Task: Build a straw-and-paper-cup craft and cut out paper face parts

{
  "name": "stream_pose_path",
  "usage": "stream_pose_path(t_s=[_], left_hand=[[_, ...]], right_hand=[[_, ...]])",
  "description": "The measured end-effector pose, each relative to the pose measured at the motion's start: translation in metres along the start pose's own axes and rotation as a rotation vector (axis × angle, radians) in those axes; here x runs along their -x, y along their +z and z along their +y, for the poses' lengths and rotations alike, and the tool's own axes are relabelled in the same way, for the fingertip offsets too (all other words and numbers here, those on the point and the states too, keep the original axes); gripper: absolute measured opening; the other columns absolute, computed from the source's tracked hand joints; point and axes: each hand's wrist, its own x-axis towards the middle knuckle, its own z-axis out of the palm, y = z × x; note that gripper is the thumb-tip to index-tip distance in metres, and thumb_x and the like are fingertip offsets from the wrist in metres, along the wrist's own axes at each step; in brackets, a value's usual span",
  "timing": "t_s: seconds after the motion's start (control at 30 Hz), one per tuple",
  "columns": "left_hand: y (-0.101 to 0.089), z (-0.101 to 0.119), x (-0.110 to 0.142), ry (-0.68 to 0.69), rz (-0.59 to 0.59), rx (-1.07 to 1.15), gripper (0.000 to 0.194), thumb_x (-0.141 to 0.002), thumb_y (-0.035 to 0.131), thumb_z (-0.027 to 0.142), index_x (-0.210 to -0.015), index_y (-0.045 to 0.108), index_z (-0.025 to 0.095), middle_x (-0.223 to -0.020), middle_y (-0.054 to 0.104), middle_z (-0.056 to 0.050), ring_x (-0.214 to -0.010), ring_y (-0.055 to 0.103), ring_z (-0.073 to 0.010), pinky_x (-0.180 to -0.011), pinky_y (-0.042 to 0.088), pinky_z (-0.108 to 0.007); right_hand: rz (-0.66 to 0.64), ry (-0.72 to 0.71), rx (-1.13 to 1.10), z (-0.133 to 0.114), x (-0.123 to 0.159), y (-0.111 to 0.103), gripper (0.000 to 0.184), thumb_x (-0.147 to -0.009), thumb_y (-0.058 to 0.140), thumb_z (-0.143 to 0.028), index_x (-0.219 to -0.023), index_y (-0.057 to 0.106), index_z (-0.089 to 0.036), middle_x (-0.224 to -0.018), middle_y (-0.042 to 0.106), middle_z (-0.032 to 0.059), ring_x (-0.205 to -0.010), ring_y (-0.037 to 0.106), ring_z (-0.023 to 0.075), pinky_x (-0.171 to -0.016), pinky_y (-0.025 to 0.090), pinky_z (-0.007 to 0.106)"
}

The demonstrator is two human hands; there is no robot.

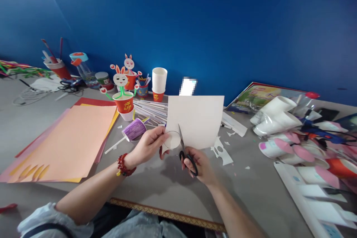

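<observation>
A plain blue wall (pixel 223 26) fills my view from 10 o'clock round to 2, paler toward 10, where a faint slanting line (pixel 57 2) crosses it, and darkest near 1. I make out a small dark mark (pixel 342 89) on it at 3. Below, a matte grey table (pixel 251 197) reaches the wall, with patterned gold-brown trim (pixel 167 214) at 6; I see soft shadows on its top.

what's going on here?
A person's left hand grips a white sheet beside a drawn circle. The right hand holds scissors, blades at the sheet by the circle's right side. White paper scraps lie on the table to the right; rabbit-faced cup figures stand behind the left hand.
</observation>
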Motion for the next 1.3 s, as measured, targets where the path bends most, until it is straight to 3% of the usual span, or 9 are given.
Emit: stream_pose_path(t_s=[0.27,0.57,1.3], left_hand=[[0.000,0.002,0.001,-0.065,-0.016,0.045,0.031,-0.097,0.054,0.046,-0.085,0.055,0.017,-0.059,0.065,0.002,-0.039,0.057,-0.0098,-0.039,0.043,-0.019],[-0.003,0.002,0.002,-0.093,-0.027,0.096,0.031,-0.095,0.056,0.046,-0.090,0.059,0.016,-0.066,0.066,0.000,-0.045,0.061,-0.0115,-0.037,0.046,-0.019],[-0.004,0.007,0.002,-0.085,-0.034,0.092,0.032,-0.096,0.055,0.045,-0.082,0.055,0.016,-0.057,0.066,0.001,-0.037,0.055,-0.0092,-0.038,0.042,-0.019]], right_hand=[[0.009,-0.055,0.049,-0.006,-0.001,-0.003,0.061,-0.073,0.064,-0.080,-0.068,0.047,-0.022,-0.058,0.046,-0.0039,-0.048,0.035,0.0088,-0.042,0.025,0.022],[0.014,-0.073,0.102,-0.007,-0.001,-0.004,0.063,-0.074,0.060,-0.083,-0.065,0.049,-0.021,-0.057,0.046,-0.0036,-0.048,0.037,0.0096,-0.043,0.027,0.023],[0.041,-0.099,0.209,-0.007,-0.002,-0.007,0.066,-0.074,0.055,-0.086,-0.061,0.047,-0.022,-0.057,0.047,-0.0028,-0.052,0.039,0.0122,-0.049,0.027,0.026]])
